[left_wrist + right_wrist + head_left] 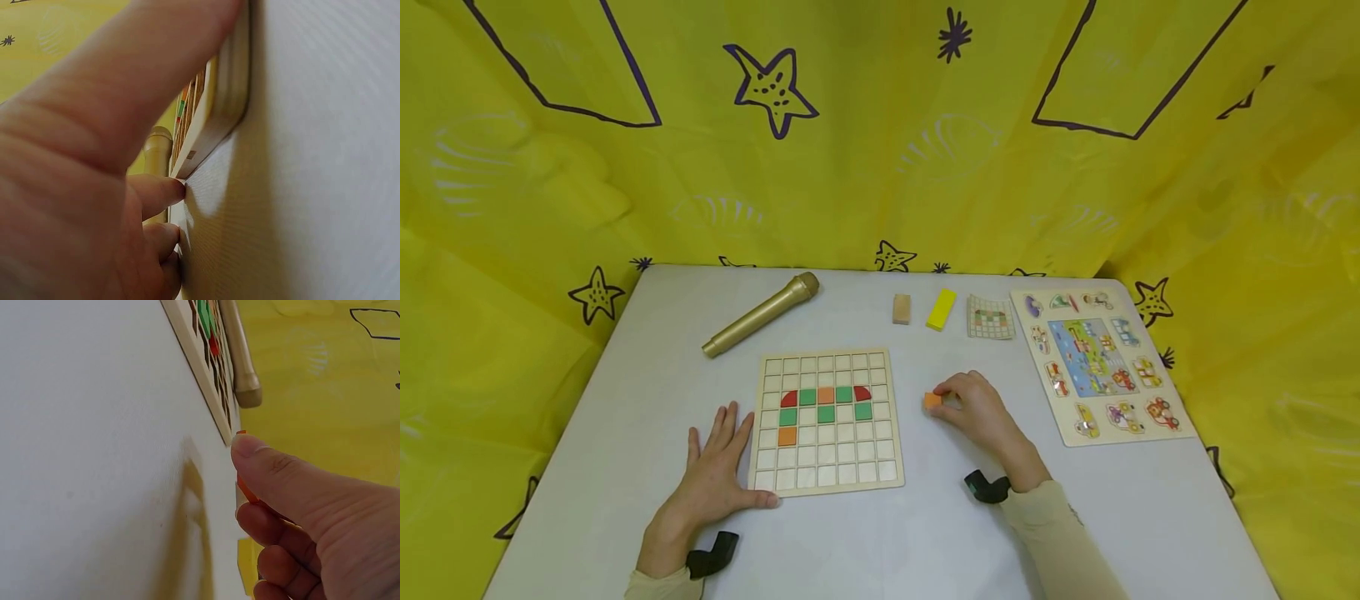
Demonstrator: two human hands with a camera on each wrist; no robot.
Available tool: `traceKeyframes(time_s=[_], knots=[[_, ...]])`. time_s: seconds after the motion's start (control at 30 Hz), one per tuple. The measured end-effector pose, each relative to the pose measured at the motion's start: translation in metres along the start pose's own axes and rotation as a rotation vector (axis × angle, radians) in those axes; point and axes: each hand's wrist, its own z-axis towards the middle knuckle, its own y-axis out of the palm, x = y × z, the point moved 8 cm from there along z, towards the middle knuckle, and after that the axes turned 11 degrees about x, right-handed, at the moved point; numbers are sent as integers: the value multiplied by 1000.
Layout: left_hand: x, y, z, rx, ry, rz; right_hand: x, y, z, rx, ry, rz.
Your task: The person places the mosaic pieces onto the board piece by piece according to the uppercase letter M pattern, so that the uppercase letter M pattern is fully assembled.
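Note:
A wooden grid board lies flat on the white table, with red, green and orange tiles set in several of its squares. My left hand rests at the board's left side, fingers spread, thumb at the near left corner. In the left wrist view that thumb lies against the board's edge. To the right of the board, my right hand pinches an orange square tile between thumb and fingers. The right wrist view shows the tile mostly covered by the thumb.
Behind the board lies a gold microphone. Farther back are a plain wooden block, a yellow block and a small pattern card. A picture puzzle board lies at the right. Yellow printed cloth surrounds the table.

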Motion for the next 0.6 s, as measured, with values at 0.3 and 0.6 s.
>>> traceKeyframes(time_s=[0.3, 0.6], knots=[[3, -3, 0, 13, 10, -6, -29, 18, 11, -30, -60, 1], [3, -3, 0, 7, 11, -10, -55, 37, 13, -93, -105, 10]])
